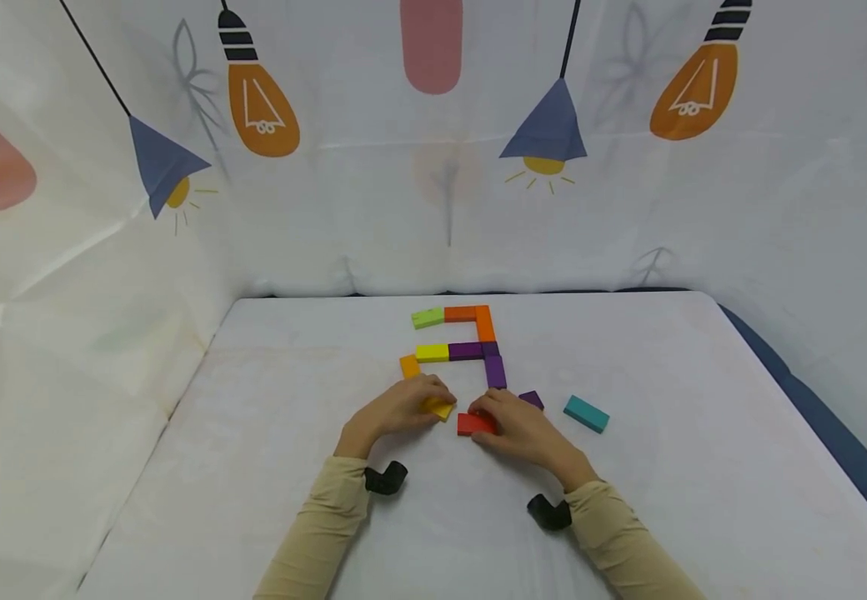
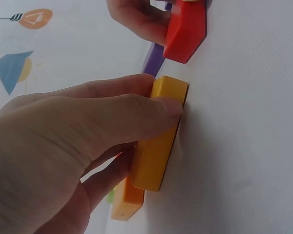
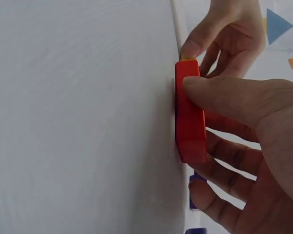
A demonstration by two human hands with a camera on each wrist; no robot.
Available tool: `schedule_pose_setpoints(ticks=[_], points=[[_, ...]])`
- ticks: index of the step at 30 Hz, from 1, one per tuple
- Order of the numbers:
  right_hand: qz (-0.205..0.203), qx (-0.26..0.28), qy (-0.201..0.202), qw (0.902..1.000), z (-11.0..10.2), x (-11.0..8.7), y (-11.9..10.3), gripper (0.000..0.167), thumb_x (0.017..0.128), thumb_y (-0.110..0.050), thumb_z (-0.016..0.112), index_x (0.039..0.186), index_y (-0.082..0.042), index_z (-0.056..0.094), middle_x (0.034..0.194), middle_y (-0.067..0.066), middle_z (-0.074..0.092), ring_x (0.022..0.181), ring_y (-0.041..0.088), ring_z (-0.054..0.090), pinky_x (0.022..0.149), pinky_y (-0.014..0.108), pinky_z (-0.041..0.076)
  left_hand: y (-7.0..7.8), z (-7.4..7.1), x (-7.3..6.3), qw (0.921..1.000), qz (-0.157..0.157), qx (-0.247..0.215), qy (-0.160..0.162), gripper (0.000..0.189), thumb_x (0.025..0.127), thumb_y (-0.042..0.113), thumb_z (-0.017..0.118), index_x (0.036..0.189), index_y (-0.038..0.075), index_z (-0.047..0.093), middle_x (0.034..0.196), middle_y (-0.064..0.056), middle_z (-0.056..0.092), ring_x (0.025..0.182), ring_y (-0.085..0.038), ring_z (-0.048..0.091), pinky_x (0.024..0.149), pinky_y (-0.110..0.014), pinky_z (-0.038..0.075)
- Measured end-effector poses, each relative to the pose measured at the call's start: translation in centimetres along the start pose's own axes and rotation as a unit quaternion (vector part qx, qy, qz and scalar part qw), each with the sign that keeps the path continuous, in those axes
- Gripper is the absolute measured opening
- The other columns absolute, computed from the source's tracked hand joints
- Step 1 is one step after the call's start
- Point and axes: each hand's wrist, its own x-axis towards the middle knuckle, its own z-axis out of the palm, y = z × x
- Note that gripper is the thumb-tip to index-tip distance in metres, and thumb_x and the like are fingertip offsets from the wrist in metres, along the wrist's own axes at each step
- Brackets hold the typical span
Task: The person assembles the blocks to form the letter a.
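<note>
My left hand (image 1: 402,406) pinches a yellow-orange block (image 2: 158,141) between thumb and fingers, low at the white tabletop. To its right, my right hand (image 1: 521,429) grips a red block (image 3: 190,117) with the thumb on its near side. The two held blocks lie close together with a small gap between them in the head view. Just beyond my left hand lies an orange block (image 1: 409,366). A purple block (image 1: 495,372) stands past my right fingers, at the lower end of a line of blocks.
Farther back lie a lime block (image 1: 428,318), orange blocks (image 1: 484,323), a yellow block (image 1: 432,353) and another purple block (image 1: 466,351). Right of my right hand are a small purple block (image 1: 532,399) and a teal block (image 1: 586,414). A printed cloth (image 1: 403,217) hangs behind the table.
</note>
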Motion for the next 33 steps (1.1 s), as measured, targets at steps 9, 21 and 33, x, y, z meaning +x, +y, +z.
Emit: schedule_pose_setpoints(ticks=[9, 21, 33], points=[[0.038, 0.011, -0.086, 0.9955, -1.6, 1.5, -1.1, 0.035, 0.082, -0.031, 0.073, 0.113, -0.020, 0.061, 0.095, -0.007, 0.055, 0.086, 0.009, 0.050, 0.077, 0.026, 0.048, -0.9, -0.4, 0.0, 1.0000, -0.005, 0.001, 0.000, 0.029, 0.086, 0.013, 0.068, 0.115, 0.014, 0.068, 0.113, 0.001, 0.064, 0.106, -0.015, 0.056, 0.096, -0.032, 0.048], [0.066, 0.004, -0.125, 0.9899, -2.3, 2.1, -2.3, 0.031, 0.083, -0.023, 0.072, 0.112, -0.018, 0.063, 0.092, -0.004, 0.054, 0.086, 0.012, 0.050, 0.079, 0.029, 0.049, -1.4, -0.7, -0.4, 0.9997, -0.013, -0.022, -0.001, 0.029, 0.085, 0.009, 0.069, 0.114, 0.013, 0.068, 0.112, 0.000, 0.065, 0.104, -0.016, 0.057, 0.096, -0.033, 0.048], [0.073, 0.002, -0.110, 0.9913, -2.0, 1.8, -2.1, 0.031, 0.083, -0.026, 0.072, 0.112, -0.019, 0.061, 0.096, -0.004, 0.056, 0.088, 0.013, 0.051, 0.080, 0.031, 0.049, -1.4, -2.0, -1.3, 0.9885, -0.122, -0.030, 0.084, 0.032, 0.085, 0.023, 0.071, 0.115, 0.014, 0.066, 0.110, -0.004, 0.058, 0.105, -0.020, 0.053, 0.087, -0.037, 0.049]])
